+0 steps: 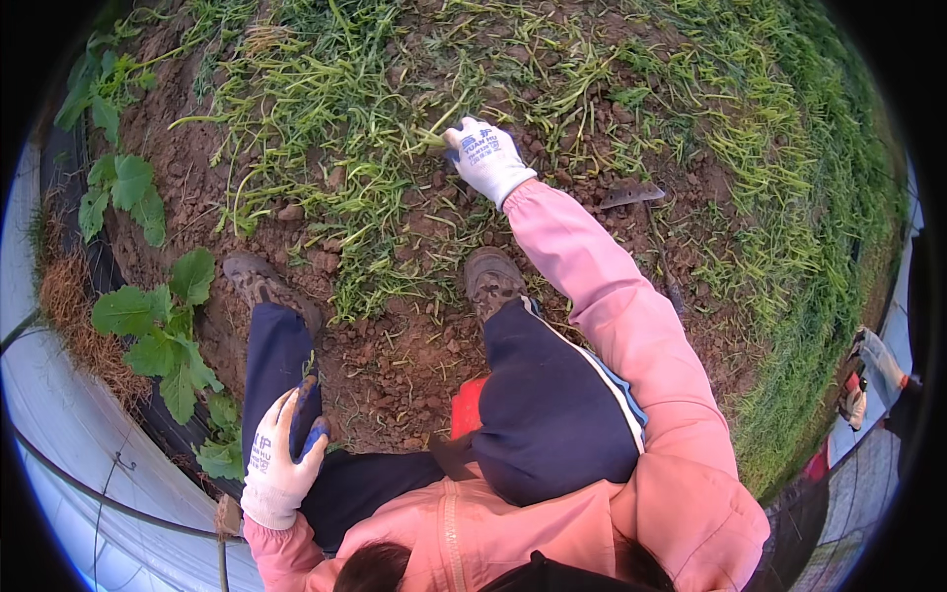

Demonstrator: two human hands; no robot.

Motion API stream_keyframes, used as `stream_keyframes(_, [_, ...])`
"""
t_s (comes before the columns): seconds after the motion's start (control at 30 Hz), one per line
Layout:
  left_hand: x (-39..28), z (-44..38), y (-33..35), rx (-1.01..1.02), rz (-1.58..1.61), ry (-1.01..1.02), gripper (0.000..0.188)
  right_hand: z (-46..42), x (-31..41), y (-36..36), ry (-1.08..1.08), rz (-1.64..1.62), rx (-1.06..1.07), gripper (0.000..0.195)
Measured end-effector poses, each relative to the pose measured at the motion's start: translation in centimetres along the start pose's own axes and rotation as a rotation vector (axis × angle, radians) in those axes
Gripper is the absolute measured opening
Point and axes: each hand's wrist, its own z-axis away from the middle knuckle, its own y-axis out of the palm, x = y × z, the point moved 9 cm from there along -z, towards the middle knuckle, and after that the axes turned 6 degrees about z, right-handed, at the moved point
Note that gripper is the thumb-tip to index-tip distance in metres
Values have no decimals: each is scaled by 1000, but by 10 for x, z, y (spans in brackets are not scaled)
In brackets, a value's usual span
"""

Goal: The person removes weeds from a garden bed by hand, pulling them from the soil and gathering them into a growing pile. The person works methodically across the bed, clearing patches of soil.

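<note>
My right hand (484, 157), in a white work glove with a blue palm, reaches out over the soil. Its fingers are closed around pale green plant stems (433, 138) lying among cut greens. By my left thigh, my left hand (288, 444) wears a matching glove, thumb and fingers apart, with no object seen in it. Cut leafy greens (318, 96) lie strewn over the brown soil in front of me. To the right of my right wrist, a soiled sickle blade (632, 194) rests on the ground, its handle (673, 290) pointing back towards me.
Broad-leaved plants (163, 333) grow along the left edge beside black plastic sheeting and a greenhouse film wall (81, 444). Dense greens (814, 200) stand at the right. A red object (467, 408) sits between my legs. At the far right are a gloved hand (854, 403) and sleeve of another person.
</note>
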Motion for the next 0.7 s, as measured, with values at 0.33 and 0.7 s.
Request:
stream_keyframes(0.33, [4, 2, -2, 7, -26, -67, 55, 82, -157, -60, 430, -740, -299, 33])
stream_keyframes(0.7, [6, -6, 0, 27, 61, -76, 53, 12, -183, -54, 263, 372, 132, 43])
